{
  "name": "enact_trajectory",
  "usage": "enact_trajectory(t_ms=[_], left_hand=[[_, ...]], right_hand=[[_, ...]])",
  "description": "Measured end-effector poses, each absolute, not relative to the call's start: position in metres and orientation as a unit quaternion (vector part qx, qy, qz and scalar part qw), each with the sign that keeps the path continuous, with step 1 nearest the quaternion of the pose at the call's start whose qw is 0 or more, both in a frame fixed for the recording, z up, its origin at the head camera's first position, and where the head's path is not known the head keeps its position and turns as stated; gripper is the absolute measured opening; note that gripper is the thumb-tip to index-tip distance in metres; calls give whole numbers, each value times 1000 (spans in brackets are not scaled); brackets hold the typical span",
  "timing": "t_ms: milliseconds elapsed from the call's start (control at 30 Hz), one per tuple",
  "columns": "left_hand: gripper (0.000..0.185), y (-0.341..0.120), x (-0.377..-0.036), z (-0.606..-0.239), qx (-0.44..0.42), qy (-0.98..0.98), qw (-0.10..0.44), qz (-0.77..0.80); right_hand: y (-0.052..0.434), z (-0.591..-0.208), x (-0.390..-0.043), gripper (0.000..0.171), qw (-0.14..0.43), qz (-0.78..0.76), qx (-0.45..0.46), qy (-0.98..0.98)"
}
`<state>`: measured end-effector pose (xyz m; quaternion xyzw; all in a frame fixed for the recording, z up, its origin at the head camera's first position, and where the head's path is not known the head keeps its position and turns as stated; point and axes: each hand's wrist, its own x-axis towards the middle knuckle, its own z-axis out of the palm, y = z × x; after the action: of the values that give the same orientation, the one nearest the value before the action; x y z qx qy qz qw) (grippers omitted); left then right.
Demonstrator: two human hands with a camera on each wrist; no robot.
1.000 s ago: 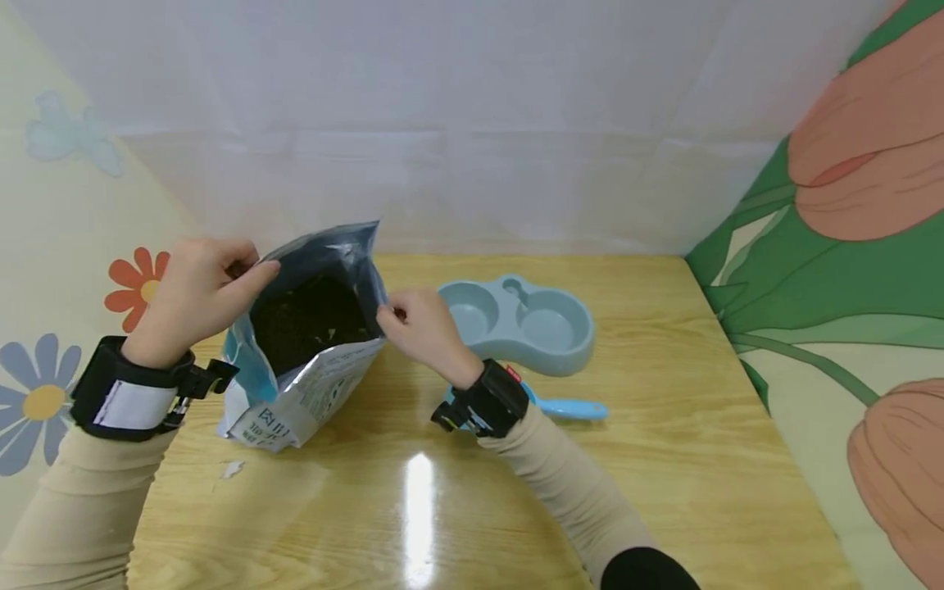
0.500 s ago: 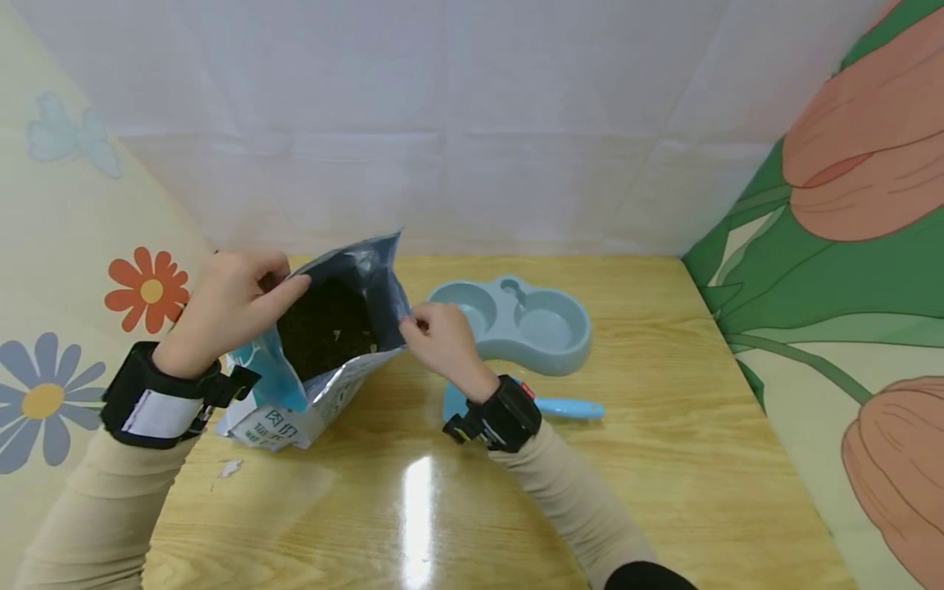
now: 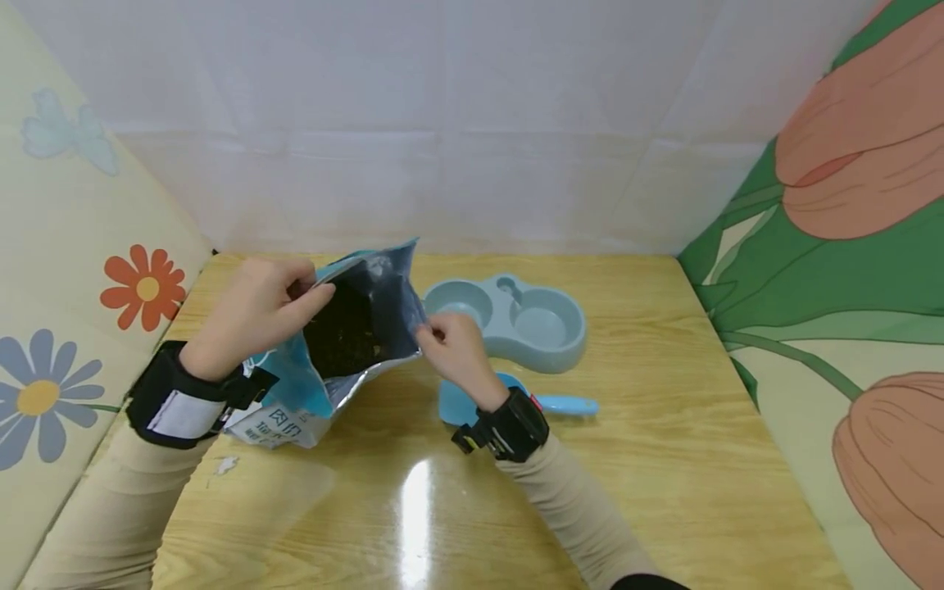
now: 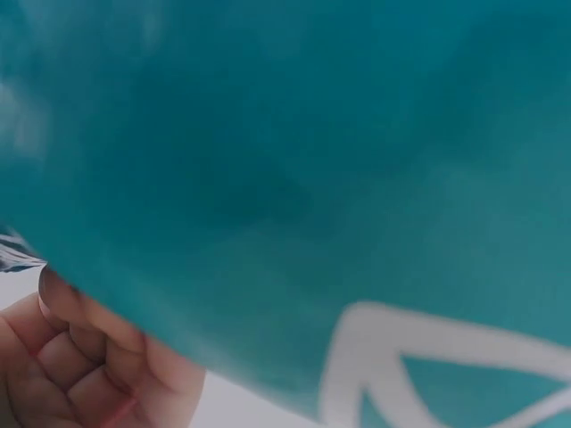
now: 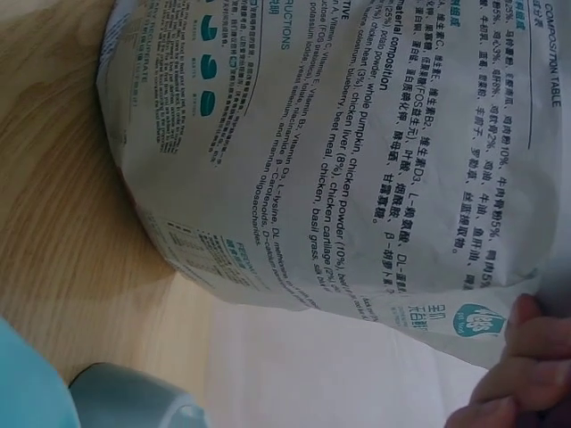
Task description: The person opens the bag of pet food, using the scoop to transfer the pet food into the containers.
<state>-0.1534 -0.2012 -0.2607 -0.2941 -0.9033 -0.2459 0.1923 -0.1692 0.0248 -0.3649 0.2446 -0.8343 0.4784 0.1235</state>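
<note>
A teal and silver foil pet-food bag stands tilted on the pale wooden table, towards its left rear part, with its mouth pulled open and dark kibble showing inside. The left hand pinches the left edge of the bag's mouth between thumb and curled fingers; in the left wrist view the teal side of the bag fills nearly the whole picture, with curled fingers at the lower left. The right hand pinches the right edge of the mouth, and the right wrist view shows its fingertips against the bag's printed silver back, where an ingredient list is readable. Both hands wear black wrist straps over beige sleeves.

Just right of the bag lies a grey-blue plastic double pet bowl with 2 round wells, close behind the right hand. A light blue plastic scoop lies on the table just in front of the bowl, partly hidden by the right wrist, its handle pointing right. Flower-patterned panels stand at both sides of the table.
</note>
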Motion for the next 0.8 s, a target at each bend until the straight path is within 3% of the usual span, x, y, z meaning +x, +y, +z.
enact_trajectory(t_ms=[800], left_hand=[[35,-197,-153,-267,-302,-901,188,-249]], right_hand=[[44,-370,-156,34,133,464,263,-835]])
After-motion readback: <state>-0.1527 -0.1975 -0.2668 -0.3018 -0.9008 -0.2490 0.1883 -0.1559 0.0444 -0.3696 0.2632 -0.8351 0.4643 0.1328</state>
